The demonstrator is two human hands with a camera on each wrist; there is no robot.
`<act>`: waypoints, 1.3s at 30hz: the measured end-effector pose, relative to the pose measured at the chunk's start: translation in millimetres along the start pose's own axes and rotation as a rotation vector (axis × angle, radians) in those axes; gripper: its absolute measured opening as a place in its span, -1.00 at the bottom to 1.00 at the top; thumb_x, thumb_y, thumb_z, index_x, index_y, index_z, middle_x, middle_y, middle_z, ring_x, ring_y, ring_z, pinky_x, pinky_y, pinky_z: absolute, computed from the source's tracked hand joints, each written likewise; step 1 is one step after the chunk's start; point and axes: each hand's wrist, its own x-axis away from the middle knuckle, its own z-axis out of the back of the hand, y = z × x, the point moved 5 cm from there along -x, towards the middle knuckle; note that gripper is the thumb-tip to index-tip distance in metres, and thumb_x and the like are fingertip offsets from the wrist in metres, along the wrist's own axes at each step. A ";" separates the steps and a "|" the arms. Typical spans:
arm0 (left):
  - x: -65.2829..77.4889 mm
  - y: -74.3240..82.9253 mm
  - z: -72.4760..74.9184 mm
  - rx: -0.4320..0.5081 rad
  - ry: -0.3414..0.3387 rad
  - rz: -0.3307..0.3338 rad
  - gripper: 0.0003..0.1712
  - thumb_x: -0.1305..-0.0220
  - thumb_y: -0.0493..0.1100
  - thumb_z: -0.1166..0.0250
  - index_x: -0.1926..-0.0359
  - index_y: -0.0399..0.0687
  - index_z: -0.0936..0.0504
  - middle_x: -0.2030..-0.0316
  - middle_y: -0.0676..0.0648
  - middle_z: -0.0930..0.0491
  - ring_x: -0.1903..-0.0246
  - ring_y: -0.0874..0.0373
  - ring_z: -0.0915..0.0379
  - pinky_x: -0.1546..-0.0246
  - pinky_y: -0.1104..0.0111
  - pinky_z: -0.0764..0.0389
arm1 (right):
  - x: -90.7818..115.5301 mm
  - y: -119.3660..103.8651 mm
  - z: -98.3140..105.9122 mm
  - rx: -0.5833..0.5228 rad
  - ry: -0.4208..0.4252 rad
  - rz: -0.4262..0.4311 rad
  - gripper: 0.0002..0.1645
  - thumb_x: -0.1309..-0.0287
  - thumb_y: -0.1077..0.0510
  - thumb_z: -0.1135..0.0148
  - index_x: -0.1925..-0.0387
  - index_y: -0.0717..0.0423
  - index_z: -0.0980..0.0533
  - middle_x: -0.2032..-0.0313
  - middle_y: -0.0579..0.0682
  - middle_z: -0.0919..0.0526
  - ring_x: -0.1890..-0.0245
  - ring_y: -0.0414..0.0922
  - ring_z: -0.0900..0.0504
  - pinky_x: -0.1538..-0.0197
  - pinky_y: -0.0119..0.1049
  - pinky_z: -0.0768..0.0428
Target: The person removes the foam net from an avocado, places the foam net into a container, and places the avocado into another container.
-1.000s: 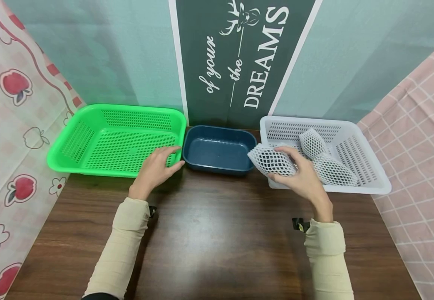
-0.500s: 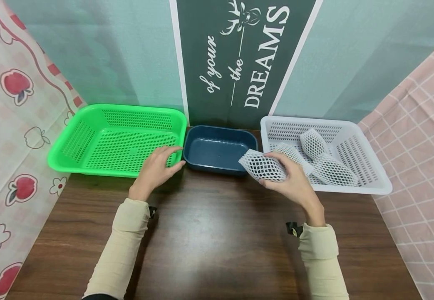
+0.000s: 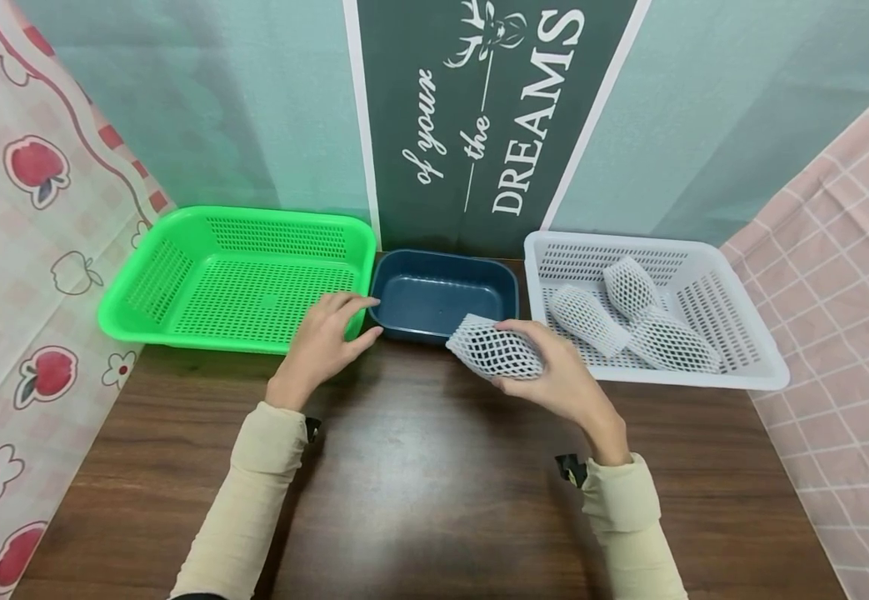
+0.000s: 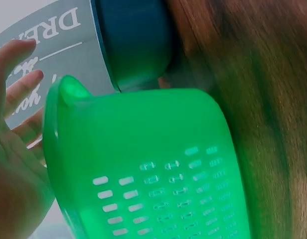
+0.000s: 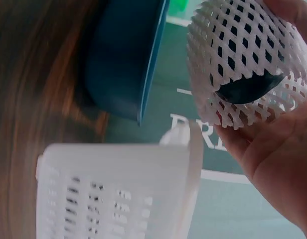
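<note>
Your right hand (image 3: 557, 379) is gripping a netted bundle (image 3: 496, 350) between thumb and fingers, and you are holding it above the table (image 3: 419, 475), by the near right corner of the blue tray (image 3: 437, 300). In the head view the bundle is overlapping that corner, while the right wrist view is showing a gap between them. Your left hand (image 3: 325, 342) is standing with thumb and fingers apart, loosely bent, at the right end of the green basket (image 3: 257, 296).

Along the edges, the green basket is sitting just beside the tray's left rim, and a narrow gap is separating the tray from the white basket (image 3: 704, 379). The backdrop (image 3: 437, 196) is rising close behind all three. A pink checked cloth (image 3: 854, 400) is bordering the right side, near the white basket. Your widest room is lying between your forearms, where the table is running to the lower frame edge.

Inside the netting, a dark thing (image 5: 250, 88) is showing only partly. Three netted pieces (image 3: 590, 321) are lying close together in the white basket, their contents hard to make out. The green rim is covering part of your left hand in its wrist view, so whether they are touching you cannot tell. Both wrist views are cutting off the tray.
</note>
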 end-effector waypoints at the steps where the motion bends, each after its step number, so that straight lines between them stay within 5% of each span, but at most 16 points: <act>1: 0.2 1.3 -0.9 -0.002 0.003 -0.010 -0.53 -0.23 -0.02 -0.42 -0.12 -0.07 -0.65 -0.01 -0.21 -0.63 -0.08 -0.17 -0.49 -0.16 -0.01 -0.48 | 0.1 -0.6 -3.0 0.002 -0.011 0.001 -0.18 0.11 0.05 -0.57 -0.26 -0.09 -0.46 -0.24 -0.03 -0.55 -0.26 -0.05 -0.49 -0.30 0.01 -0.40; 12: 7.8 12.2 -10.4 -0.023 -0.001 -0.041 -0.57 -0.22 -0.03 -0.41 -0.08 -0.07 -0.66 -0.03 -0.17 -0.61 -0.12 -0.15 -0.47 -0.16 -0.04 -0.45 | 0.5 3.5 -36.4 -0.023 -0.098 0.027 -0.20 0.09 0.03 -0.56 -0.25 -0.15 -0.44 -0.19 -0.10 -0.58 -0.09 -0.15 -0.56 -0.11 -0.10 -0.57; 24: 13.5 32.3 -15.6 0.014 0.082 -0.190 -0.70 -0.22 -0.14 -0.40 0.03 -0.09 -0.70 0.07 -0.14 -0.68 -0.02 -0.05 -0.58 -0.19 0.08 -0.50 | 3.7 13.9 -69.4 -0.077 -0.195 0.007 -0.21 0.07 0.05 -0.54 -0.24 -0.16 -0.43 -0.20 -0.12 -0.55 -0.14 -0.17 -0.52 -0.20 -0.08 -0.51; 39: 17.0 40.1 -27.3 0.142 -0.003 -0.163 -0.64 -0.22 -0.17 -0.41 -0.05 -0.10 -0.67 0.04 -0.09 -0.70 0.01 0.05 -0.63 -0.06 0.19 -0.61 | 5.9 26.9 -95.1 -0.089 -0.218 0.008 -0.22 0.06 0.03 -0.53 -0.25 -0.17 -0.43 -0.18 -0.15 -0.57 -0.20 -0.18 -0.52 -0.27 -0.05 -0.48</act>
